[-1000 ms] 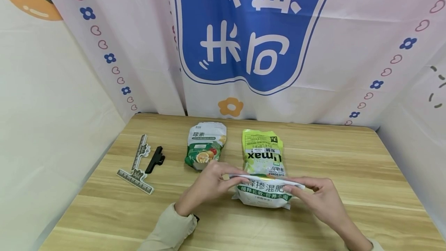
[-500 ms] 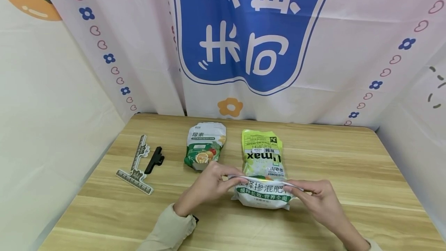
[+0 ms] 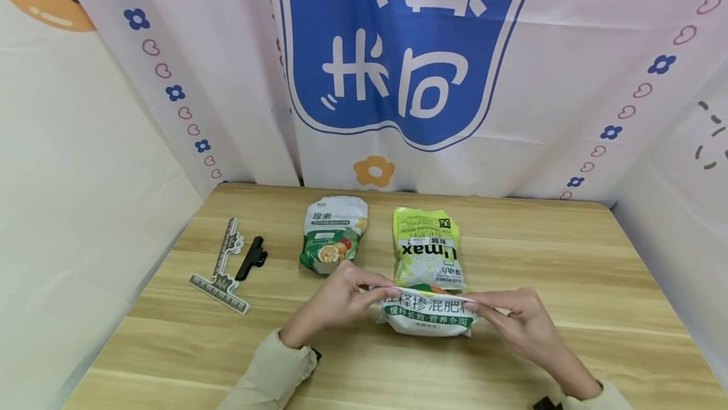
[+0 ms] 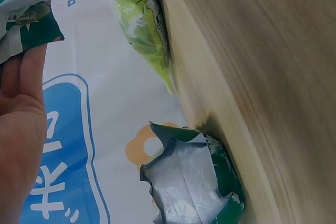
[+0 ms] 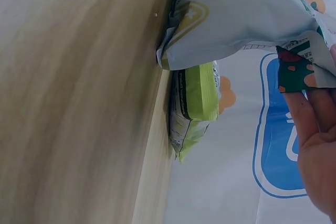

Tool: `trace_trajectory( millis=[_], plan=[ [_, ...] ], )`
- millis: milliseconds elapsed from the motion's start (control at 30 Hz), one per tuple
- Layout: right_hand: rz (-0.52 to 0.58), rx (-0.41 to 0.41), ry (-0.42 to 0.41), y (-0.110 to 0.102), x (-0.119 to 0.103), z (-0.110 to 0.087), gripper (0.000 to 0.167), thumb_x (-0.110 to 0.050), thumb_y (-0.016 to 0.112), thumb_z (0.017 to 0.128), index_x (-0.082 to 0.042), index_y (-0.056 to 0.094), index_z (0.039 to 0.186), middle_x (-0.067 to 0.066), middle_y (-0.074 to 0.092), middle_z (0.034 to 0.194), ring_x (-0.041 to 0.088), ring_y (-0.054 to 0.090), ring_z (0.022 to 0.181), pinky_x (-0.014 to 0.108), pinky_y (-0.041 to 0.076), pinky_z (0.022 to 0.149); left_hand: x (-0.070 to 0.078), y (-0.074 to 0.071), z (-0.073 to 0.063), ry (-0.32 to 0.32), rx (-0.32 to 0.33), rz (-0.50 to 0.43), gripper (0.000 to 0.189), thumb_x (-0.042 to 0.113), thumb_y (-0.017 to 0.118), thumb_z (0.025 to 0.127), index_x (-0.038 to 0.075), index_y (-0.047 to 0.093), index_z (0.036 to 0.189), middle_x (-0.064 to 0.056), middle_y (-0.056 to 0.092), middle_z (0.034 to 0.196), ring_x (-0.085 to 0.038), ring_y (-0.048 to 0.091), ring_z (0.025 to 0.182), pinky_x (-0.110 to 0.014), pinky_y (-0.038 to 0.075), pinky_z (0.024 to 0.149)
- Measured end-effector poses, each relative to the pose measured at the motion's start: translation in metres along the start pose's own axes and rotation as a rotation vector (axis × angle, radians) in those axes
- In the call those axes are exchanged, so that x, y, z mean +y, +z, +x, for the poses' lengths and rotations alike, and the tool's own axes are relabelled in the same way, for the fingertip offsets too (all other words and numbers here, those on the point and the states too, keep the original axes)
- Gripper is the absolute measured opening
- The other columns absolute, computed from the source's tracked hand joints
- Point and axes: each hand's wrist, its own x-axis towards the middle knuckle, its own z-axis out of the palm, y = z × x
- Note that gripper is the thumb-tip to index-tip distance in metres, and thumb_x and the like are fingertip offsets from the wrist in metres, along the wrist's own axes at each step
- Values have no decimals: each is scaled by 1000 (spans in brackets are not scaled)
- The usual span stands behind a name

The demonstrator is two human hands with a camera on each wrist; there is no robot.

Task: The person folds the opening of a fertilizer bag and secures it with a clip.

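A white fertilizer bag (image 3: 429,318) with Chinese lettering and a green band stands on the table in front of me, its top folded over. My left hand (image 3: 335,299) pinches the left end of the fold between thumb and fingers. At the other end, my right hand (image 3: 526,328) pinches the fold the same way. The right wrist view shows the bag's plump printed side (image 5: 236,19) and a green, patterned flap (image 5: 296,72) over the fingers. Close behind it lies a lime-green bag (image 3: 429,246) marked "Umax".
A green-and-white bag (image 3: 334,233) stands back left; its torn open top (image 4: 184,177) shows a silvery lining in the left wrist view. Farther left lie a black clip (image 3: 251,258) and two piano-patterned clips (image 3: 226,249). A printed cloth (image 3: 540,113) hangs behind the wooden table (image 3: 569,252).
Both hands keep their pinch on the fertilizer bag. Its folded edge has tipped slightly, and more green and orange print shows behind it. The head view has shifted a little.
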Motion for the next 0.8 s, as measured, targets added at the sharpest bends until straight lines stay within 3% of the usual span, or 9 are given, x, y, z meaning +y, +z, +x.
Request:
trace_trajectory(
  millis=[167,233,400,433,467,533,633,733,800],
  plan=[
    [-67,-8,60,-3,-5,-1,42,25,76,75,-7,84,101,-3,80,105,-3,76,100,15,61,81,2,-2,2,21,-24,30,14,16,73,99,9,84,105,-7,83,105,8,67,71,-13,50,57],
    [-79,-8,59,-3,-6,-1,42,25,76,74,-7,84,100,-3,80,106,-3,75,101,16,61,85,4,-3,2,14,-33,40,15,18,73,100,10,83,107,-6,82,106,6,70,74,-14,52,60],
    [-56,-6,56,-2,-7,-1,42,25,75,76,-7,83,102,-2,80,109,-2,76,103,14,60,83,10,-7,2,-69,-53,51,18,27,72,101,16,83,111,-3,82,110,8,56,61,-14,45,55],
    [-47,-7,56,-1,-7,-1,41,24,74,77,-7,83,102,-2,80,109,-2,76,103,10,59,78,11,-8,1,-82,-55,53,19,29,72,101,18,82,112,-2,82,111,9,61,68,-14,47,57],
    [-37,-9,51,0,-7,-1,41,24,74,77,-7,83,102,-1,81,109,-1,76,102,8,57,72,11,-9,0,-92,-58,55,20,30,72,101,19,82,113,-2,82,111,8,56,64,-13,44,55],
    [-29,-13,48,2,-7,-2,41,24,74,78,-7,83,103,0,81,109,-1,76,102,9,57,71,13,-10,-2,-100,-56,64,20,32,73,100,20,82,114,-1,82,111,7,62,71,-14,47,59],
    [-46,-4,34,3,-7,-3,41,23,75,77,-7,83,103,1,81,109,-1,76,102,9,56,69,14,-12,-4,-112,-42,85,23,34,74,99,20,82,116,-1,82,111,2,63,68,-18,51,62],
    [-73,7,47,3,-8,-3,41,23,76,76,-8,83,102,-1,81,108,-2,76,102,13,59,75,14,-15,-4,-124,-22,126,26,37,76,98,19,81,117,-1,82,111,2,66,74,-23,59,71],
    [-83,7,59,2,-7,-3,40,22,76,77,-7,83,102,-1,81,108,-3,76,101,13,58,72,14,-18,-5,-121,-8,150,27,36,77,97,18,81,117,-1,82,110,6,58,65,-23,58,69]
  ],
)
